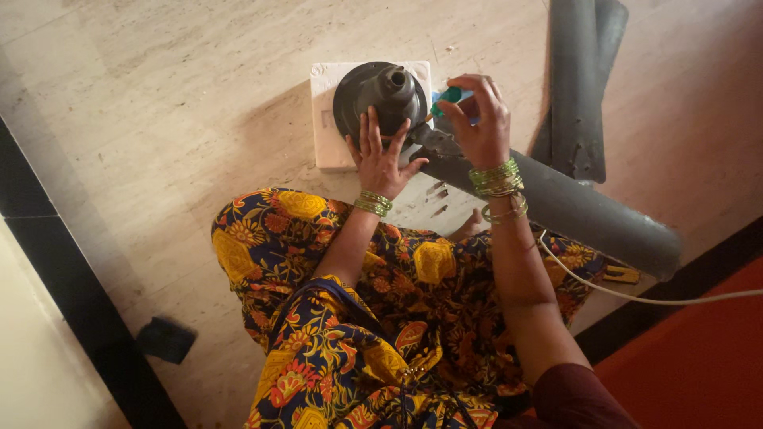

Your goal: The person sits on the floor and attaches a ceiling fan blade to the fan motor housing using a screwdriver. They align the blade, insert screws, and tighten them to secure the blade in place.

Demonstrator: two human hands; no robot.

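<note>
— Where does the fan motor sit?
— Upper centre of the frame, on a white block, bare floor open at left.
— And the hands?
— The left hand lies spread on the motor; the right hand pinches a green-handled screwdriver above a grey blade.

The left hand lies flat, palm down, its fingers spread and pointing away from the body, the forearm reaching straight out from the lap. The right hand is raised a little higher, wrist bent, fingers curled inward in a pinch. Bangles ring both wrists.
</note>
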